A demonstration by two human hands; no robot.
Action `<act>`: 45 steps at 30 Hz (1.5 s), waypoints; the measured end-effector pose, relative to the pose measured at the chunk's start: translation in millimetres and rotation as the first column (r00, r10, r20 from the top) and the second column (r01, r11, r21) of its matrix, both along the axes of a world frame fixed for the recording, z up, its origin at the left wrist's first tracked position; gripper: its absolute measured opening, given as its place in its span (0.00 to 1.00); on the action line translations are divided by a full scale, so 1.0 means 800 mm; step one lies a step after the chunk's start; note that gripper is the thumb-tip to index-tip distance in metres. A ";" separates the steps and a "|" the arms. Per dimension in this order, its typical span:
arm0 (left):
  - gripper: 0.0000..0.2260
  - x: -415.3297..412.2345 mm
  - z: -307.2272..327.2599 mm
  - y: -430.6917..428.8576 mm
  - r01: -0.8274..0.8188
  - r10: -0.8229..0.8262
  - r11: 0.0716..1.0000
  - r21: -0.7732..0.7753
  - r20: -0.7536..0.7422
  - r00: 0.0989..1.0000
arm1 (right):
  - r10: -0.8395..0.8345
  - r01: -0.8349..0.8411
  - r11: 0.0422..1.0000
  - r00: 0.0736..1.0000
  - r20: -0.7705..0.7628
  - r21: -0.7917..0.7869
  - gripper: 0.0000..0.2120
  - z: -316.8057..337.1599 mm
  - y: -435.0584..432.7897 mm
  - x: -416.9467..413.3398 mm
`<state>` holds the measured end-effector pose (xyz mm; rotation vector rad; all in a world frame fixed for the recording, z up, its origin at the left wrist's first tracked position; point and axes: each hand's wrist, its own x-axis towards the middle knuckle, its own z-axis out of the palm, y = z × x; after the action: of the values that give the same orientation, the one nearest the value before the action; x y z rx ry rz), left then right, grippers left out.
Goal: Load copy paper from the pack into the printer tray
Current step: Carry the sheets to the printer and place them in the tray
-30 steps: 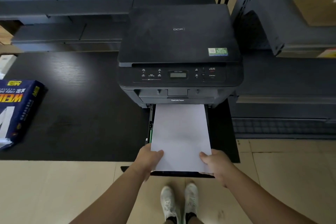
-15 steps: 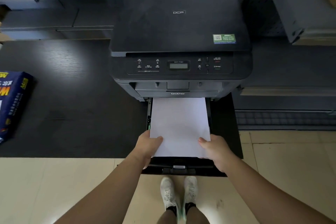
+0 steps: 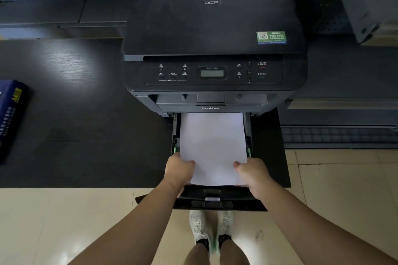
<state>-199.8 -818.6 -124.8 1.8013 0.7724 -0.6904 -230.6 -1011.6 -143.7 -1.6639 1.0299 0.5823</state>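
Observation:
A black printer (image 3: 212, 28) stands on a dark table, and its paper tray (image 3: 217, 199) is pulled out toward me. A white stack of copy paper (image 3: 212, 146) lies in the tray, its far end under the printer body. My left hand (image 3: 179, 170) grips the stack's near left corner, thumb on top. The near right corner is held the same way by my right hand (image 3: 251, 175). The blue paper pack (image 3: 10, 118) lies at the table's left edge, partly out of view.
The dark table (image 3: 86, 125) ends just in front of me, and the tray sticks out past its edge over a pale tiled floor (image 3: 336, 189). Grey shelving (image 3: 344, 6) stands to the right of the printer. My feet in white shoes (image 3: 212, 230) are below the tray.
Both hands have pushed the paper stack further into the tray, so the tray's front rim now shows. The view has come closer to the printer.

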 end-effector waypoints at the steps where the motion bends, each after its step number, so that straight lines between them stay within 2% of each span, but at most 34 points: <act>1: 0.09 -0.001 -0.002 0.000 0.005 -0.005 1.000 0.003 0.001 1.000 | 0.012 -0.012 1.000 1.000 0.007 -0.013 0.10 0.000 0.001 -0.001; 8: 0.13 -0.015 -0.001 0.000 -0.030 0.032 0.999 -0.021 0.078 0.996 | -0.048 0.048 0.999 0.993 0.107 0.003 0.06 0.008 0.007 -0.023; 17: 0.13 -0.024 -0.001 0.000 -0.087 0.091 0.995 -0.046 0.075 0.993 | -0.081 0.081 0.997 0.991 0.109 0.013 0.03 0.008 0.003 -0.026; 24: 0.11 -0.009 -0.011 -0.002 -0.065 0.066 0.998 -0.012 0.056 0.996 | -0.017 0.017 1.000 0.998 0.054 -0.002 0.10 0.000 0.003 -0.013; 28: 0.10 -0.013 -0.015 -0.003 -0.045 0.040 0.997 0.062 0.084 0.996 | 0.015 -0.014 0.999 0.999 0.035 -0.038 0.10 -0.005 0.006 -0.009; 33: 0.11 -0.018 -0.013 -0.008 -0.078 0.071 0.995 0.057 0.124 0.990 | -0.020 0.023 0.997 0.999 0.043 -0.068 0.09 -0.008 0.012 -0.007; 39: 0.08 -0.016 -0.018 -0.008 -0.015 0.000 0.990 0.139 0.106 0.994 | 0.046 -0.038 0.993 0.996 0.071 -0.112 0.09 -0.001 0.010 -0.015; 42: 0.08 -0.017 -0.016 -0.003 0.038 -0.056 0.981 0.190 0.092 0.994 | 0.071 -0.065 0.995 0.995 0.064 -0.078 0.06 0.004 0.005 -0.024; 45: 0.11 -0.021 -0.015 0.002 0.137 -0.159 0.956 0.258 0.065 0.985 | 0.148 -0.142 0.977 0.989 0.029 -0.157 0.06 0.004 -0.003 -0.030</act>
<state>-216.9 -816.6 -137.2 2.1242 0.6975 -0.6287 -254.7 -1013.7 -140.5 -1.8920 0.9495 0.5735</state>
